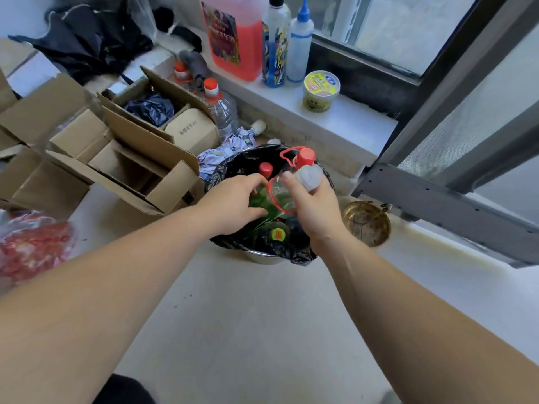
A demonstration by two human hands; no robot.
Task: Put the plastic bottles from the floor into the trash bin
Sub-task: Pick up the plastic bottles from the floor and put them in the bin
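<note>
The trash bin (264, 255) is a metal pail lined with a black bag, standing on the floor in the middle of the view. Both hands are over its mouth. My left hand (233, 204) grips a green plastic bottle with a red cap (265, 169), its body down in the bag. My right hand (313, 209) holds a clear bottle with a white cap (309, 176) and a red ring. A big clear bottle with a red cap and handle (304, 156) sticks up from the bin behind it. A dark bottle with a yellow cap (278, 234) lies inside.
Open cardboard boxes (125, 158) crowd the floor at left, with two clear red-capped jugs (220, 109) behind them. A red plastic bag (32, 243) lies at far left. A brass floor drain (366, 223) sits right of the bin. The window ledge (344, 118) holds bottles and a tub.
</note>
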